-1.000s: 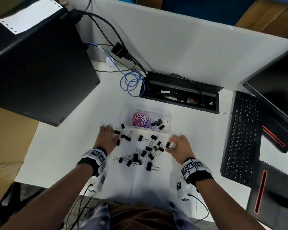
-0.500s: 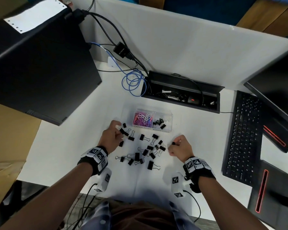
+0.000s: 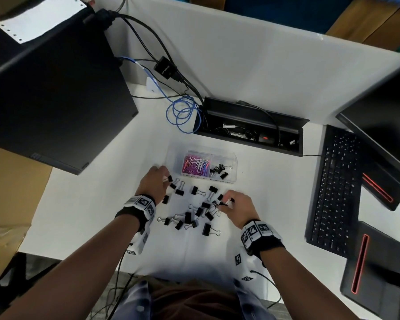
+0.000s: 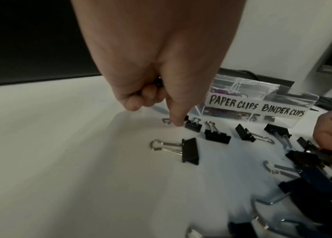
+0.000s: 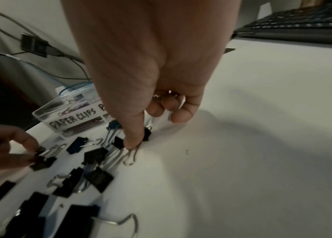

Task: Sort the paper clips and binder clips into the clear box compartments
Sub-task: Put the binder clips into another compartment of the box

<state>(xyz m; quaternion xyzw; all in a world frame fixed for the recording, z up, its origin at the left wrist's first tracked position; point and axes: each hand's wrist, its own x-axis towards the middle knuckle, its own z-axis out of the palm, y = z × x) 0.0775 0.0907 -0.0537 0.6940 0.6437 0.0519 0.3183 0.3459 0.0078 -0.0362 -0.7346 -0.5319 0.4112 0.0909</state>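
Note:
A clear two-compartment box (image 3: 233, 158) stands on the white desk. Its left side holds coloured paper clips (image 3: 195, 164) and its right side a few black binder clips (image 3: 219, 170); its labels (image 4: 256, 105) read PAPER CLIPS and BINDER CLIPS. Several black binder clips (image 3: 187, 217) lie scattered in front of it. My left hand (image 3: 164, 179) pinches a binder clip (image 3: 170, 179) at the pile's far left, its other fingers curled round something black (image 4: 158, 83). My right hand (image 3: 226, 202) pinches a binder clip (image 3: 217, 203) at the pile's right, with wire handles (image 5: 161, 95) tucked under its curled fingers.
A black computer tower (image 3: 51, 100) stands at the left. Behind the box are a coiled blue cable (image 3: 183, 114) and an open black cable tray (image 3: 252, 125). A keyboard (image 3: 333, 192) and a monitor (image 3: 383, 130) fill the right side.
My left hand has moved up towards the box's near left corner and taken a clip there. My right hand has shifted left into the pile and pinched a clip.

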